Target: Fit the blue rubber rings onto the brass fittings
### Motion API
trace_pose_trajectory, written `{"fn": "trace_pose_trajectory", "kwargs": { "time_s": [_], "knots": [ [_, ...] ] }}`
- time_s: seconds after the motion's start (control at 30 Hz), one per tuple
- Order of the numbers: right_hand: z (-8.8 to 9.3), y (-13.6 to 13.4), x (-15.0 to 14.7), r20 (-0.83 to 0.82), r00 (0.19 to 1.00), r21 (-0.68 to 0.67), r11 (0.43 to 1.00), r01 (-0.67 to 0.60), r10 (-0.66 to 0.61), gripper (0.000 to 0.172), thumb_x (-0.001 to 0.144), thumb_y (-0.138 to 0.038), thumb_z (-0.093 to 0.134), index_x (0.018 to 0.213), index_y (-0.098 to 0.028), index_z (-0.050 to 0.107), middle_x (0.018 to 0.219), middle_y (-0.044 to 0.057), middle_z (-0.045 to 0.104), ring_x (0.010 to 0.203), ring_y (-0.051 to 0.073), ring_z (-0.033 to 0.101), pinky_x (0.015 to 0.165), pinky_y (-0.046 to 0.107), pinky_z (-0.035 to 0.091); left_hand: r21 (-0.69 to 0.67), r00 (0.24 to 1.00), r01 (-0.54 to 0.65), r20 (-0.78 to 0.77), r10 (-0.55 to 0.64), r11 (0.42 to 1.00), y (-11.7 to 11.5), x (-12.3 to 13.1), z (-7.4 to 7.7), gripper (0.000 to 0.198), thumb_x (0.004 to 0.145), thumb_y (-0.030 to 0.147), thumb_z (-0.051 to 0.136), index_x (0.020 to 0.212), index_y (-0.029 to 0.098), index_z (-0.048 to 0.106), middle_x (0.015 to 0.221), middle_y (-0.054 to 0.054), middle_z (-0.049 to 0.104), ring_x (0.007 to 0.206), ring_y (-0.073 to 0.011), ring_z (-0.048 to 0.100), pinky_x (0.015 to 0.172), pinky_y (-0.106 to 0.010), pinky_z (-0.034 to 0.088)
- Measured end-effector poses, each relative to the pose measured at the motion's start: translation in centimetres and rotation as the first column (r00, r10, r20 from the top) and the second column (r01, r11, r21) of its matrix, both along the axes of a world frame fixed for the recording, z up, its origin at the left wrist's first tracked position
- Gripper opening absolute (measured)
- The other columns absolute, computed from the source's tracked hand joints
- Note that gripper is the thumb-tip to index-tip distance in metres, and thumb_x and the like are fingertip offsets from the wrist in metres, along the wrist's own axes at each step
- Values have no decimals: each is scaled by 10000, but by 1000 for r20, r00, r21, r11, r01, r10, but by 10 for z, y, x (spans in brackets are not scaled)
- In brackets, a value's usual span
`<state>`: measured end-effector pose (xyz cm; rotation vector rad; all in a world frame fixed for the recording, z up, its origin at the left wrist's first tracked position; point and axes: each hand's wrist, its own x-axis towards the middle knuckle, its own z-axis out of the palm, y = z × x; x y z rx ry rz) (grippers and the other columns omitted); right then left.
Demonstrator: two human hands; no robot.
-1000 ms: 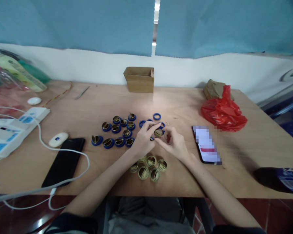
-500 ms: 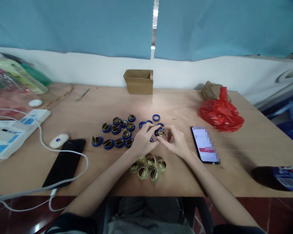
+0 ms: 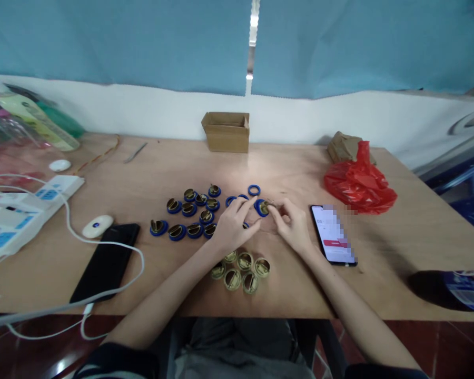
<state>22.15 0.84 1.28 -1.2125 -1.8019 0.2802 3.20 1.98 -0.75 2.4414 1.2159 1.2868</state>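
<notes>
My right hand [image 3: 293, 226] pinches the edge of a round brass-coloured piece [image 3: 264, 208] between thumb and fingertips. This piece sits in a blue ring [image 3: 258, 207] and looks tilted. My left hand [image 3: 234, 226] is just left of it, thumb and fingers apart, holding nothing I can see. Around its fingertips lie more blue rings [image 3: 230, 201], partly hidden. A loose blue ring [image 3: 254, 190] lies beyond the hands. To the left are several brass pieces set in blue rings [image 3: 188, 209]. Nearer me, several brass pieces without rings [image 3: 233, 279] lie grouped, some partly behind my left wrist.
A lit phone [image 3: 332, 234] and a red plastic bag [image 3: 359, 184] are on the right, with a dark bottle [image 3: 450, 289] near the edge. At the back stands a small cardboard box [image 3: 227, 134]. Leftward are a black phone [image 3: 106, 263], white cable and power strip [image 3: 27, 216].
My left hand has come away from the brass piece, its fingers spreading. My right hand has shifted slightly right and down. The piece now shows tilted in its blue ring.
</notes>
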Motion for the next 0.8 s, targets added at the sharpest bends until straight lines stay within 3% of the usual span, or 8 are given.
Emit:
{"fn": "trace_pose_trajectory", "kwargs": {
  "time_s": [0.13, 0.27, 0.43, 0.53, 0.63, 0.73, 0.8],
  "knots": [
    [2, 6, 11, -6, 983, -7, 983, 184, -184, 271, 952, -302, 592, 705, -213, 525, 612, -35, 527, 554, 128, 484, 572, 266, 371, -72, 997, -43, -62, 39, 996, 3, -2, 0, 294, 896, 161, 629, 1190, 151, 637, 1086, -106, 692, 1015, -259, 669, 932, -401, 551],
    [-5, 13, 19, 64, 970, -28, 971, 236, -234, 301, 903, -289, 597, 651, -224, 447, 559, -52, 464, 516, 121, 449, 550, 266, 324, -124, 990, -70, -128, 54, 990, 9, -5, -3, 110, 914, 134, 598, 980, 186, 669, 958, -61, 731, 904, -242, 672, 862, -380, 530],
    [-10, 12, 12, 81, 996, -221, 973, 63, -46, 268, 840, -239, 591, 621, -226, 439, 530, -54, 480, 491, 112, 439, 539, 260, 324, -151, 981, -108, -176, 81, 983, 12, -8, -4, 88, 913, 137, 609, 955, 186, 669, 957, -60, 745, 911, -255, 673, 848, -385, 506],
    [-12, 9, 4, 63, 996, -307, 951, -42, 64, 265, 821, -222, 587, 607, -222, 432, 542, -48, 503, 511, 113, 466, 555, 256, 345, -153, 980, -119, -177, 91, 981, 13, -9, -4, 90, 930, 149, 589, 954, 190, 666, 966, -59, 747, 938, -257, 676, 875, -392, 498],
    [-14, 9, -1, -58, 989, -400, 905, -145, 133, 250, 887, -324, 573, 669, -215, 519, 584, -28, 569, 526, 130, 513, 546, 255, 379, -150, 979, -128, -175, 101, 980, 15, -10, -4, 93, 932, 152, 581, 946, 191, 664, 990, -68, 752, 960, -259, 679, 900, -398, 494],
    [-17, 13, 2, -180, 978, -451, 875, -177, 105, 271, 940, -417, 527, 791, -207, 609, 628, -9, 629, 531, 150, 560, 539, 262, 419, -156, 977, -148, -174, 120, 977, 17, -11, -3, 100, 930, 150, 576, 939, 189, 668, 991, -73, 756, 971, -260, 686, 919, -402, 494],
    [-19, 16, 8, -137, 990, -409, 909, -79, 24, 265, 947, -395, 513, 799, -206, 624, 651, 3, 645, 561, 161, 578, 566, 271, 431, -162, 975, -170, -170, 142, 972, 18, -12, -2, 112, 928, 143, 572, 944, 188, 673, 986, -72, 757, 977, -261, 688, 926, -402, 495]
  ]
}}
